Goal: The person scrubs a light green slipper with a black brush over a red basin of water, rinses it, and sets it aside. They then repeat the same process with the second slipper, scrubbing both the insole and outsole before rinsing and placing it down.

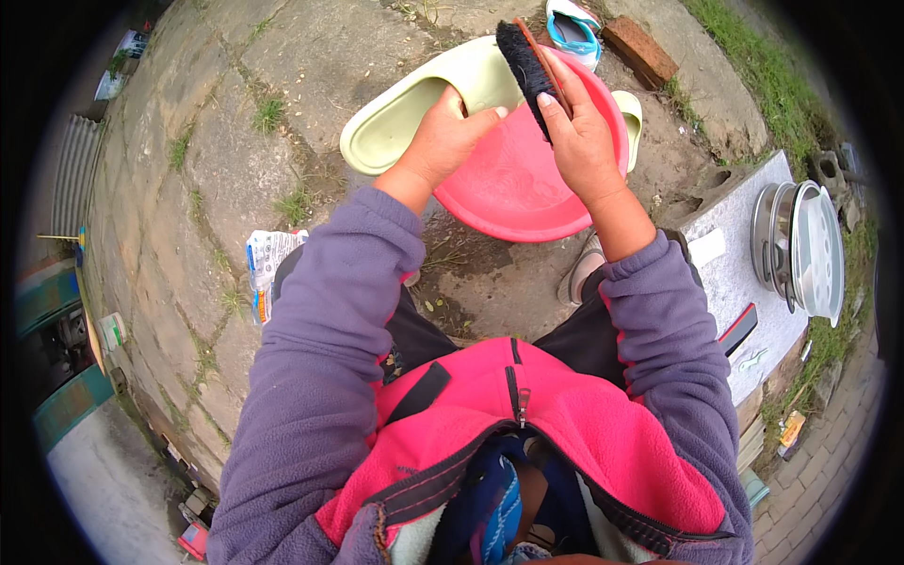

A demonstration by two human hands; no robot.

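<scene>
My left hand grips a pale green slide slipper by its strap, with the fingers inside the foot opening and the thumb on top. The slipper is held over the left rim of a pink plastic basin. In my right hand is a brush with black bristles and a reddish-brown back, tilted over the basin. The bristles face the slipper's toe end; whether they touch it I cannot tell. Wet streaks show on the basin's floor. Another pale green slipper lies on the ground beyond the basin's right rim.
A white and blue shoe and a brick lie past the basin. On the grey slab at my right are metal pans with a clear lid and a dark phone-like object. A printed plastic packet is at my left.
</scene>
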